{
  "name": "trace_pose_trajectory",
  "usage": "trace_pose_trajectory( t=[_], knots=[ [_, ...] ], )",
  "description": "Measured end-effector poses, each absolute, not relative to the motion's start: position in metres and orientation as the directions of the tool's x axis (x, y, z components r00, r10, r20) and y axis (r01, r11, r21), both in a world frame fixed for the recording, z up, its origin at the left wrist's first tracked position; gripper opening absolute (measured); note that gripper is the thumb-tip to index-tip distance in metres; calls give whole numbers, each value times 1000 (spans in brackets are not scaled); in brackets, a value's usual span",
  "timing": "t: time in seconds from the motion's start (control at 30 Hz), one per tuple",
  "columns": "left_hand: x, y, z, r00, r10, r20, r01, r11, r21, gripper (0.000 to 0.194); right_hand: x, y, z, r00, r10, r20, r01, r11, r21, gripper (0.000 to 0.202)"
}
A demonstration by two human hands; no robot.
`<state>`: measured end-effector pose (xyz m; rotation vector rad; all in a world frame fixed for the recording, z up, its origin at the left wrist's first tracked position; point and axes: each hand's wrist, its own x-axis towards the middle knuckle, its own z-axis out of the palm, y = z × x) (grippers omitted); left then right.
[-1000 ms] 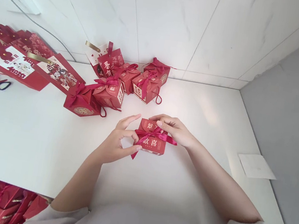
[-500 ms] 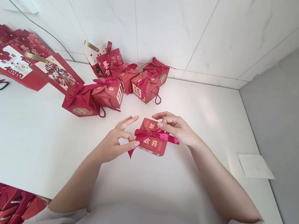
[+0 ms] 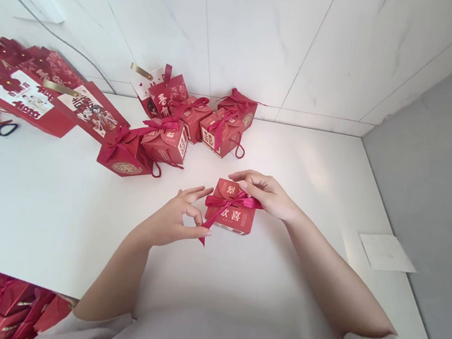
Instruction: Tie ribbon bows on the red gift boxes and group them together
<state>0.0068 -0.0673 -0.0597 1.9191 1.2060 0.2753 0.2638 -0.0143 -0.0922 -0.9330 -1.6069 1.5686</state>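
A small red gift box [image 3: 239, 222] with gold-white lettering stands on the white table in front of me. Tied across its top is a crimson ribbon [image 3: 224, 206] in a bow. My left hand [image 3: 182, 217], at the box's left, pinches a hanging ribbon tail between thumb and index finger, the other fingers stretched out. My right hand [image 3: 267, 192] is at the box's upper right corner, its thumb and fingers closed on the ribbon's right part. The fingertips of that hand partly cover the ribbon there.
Several ribboned red boxes [image 3: 166, 143] stand at the back left. Beside them lean red gift bags [image 3: 58, 124] along the marble wall. A white paper [image 3: 387, 252] lies at the right edge. More red boxes [image 3: 11, 299] fill the lower left corner, below the table edge.
My left hand has drawn the ribbon tail slightly down and right, with its thumb and index finger now pinching it. My right hand has closed on the ribbon's right part.
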Motion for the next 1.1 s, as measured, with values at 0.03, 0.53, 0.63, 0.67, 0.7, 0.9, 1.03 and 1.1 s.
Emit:
trace_pose_trajectory(
  t=[0.03, 0.53, 0.63, 0.67, 0.7, 0.9, 1.03, 1.1],
  knots=[
    [6, -67, -58, 519, 811, -270, 664, -185, 724, 27, 265, -14, -91, -512, 859, -23, 43, -1, -999, 37],
    [1, -60, -75, 220, 961, -164, 708, -42, 705, 19, 270, -17, -74, -609, 789, -84, 151, 11, -988, 38],
    [9, -61, -77, 208, 978, 11, 493, -114, 862, 18, 272, -18, -72, -611, 787, -81, 176, 35, -984, 37],
    [11, -62, -78, 255, 966, 30, 416, -137, 899, 17, 272, -19, -72, -607, 792, -70, 185, 55, -981, 36],
    [13, -63, -78, 311, 950, 35, 355, -150, 923, 16, 273, -19, -72, -604, 795, -53, 193, 81, -978, 35],
    [16, -64, -82, 418, 908, -14, 335, -140, 932, 17, 275, -22, -71, -557, 820, 130, 205, 288, -936, 19],
    [13, -61, -84, 422, 906, -39, 301, -100, 948, 14, 267, -35, -62, -497, 795, 347, 249, 514, -821, 9],
    [12, -60, -84, 444, 895, -44, 261, -83, 962, 14, 260, -43, -57, -559, 720, 412, 280, 632, -723, 12]
  ],
)
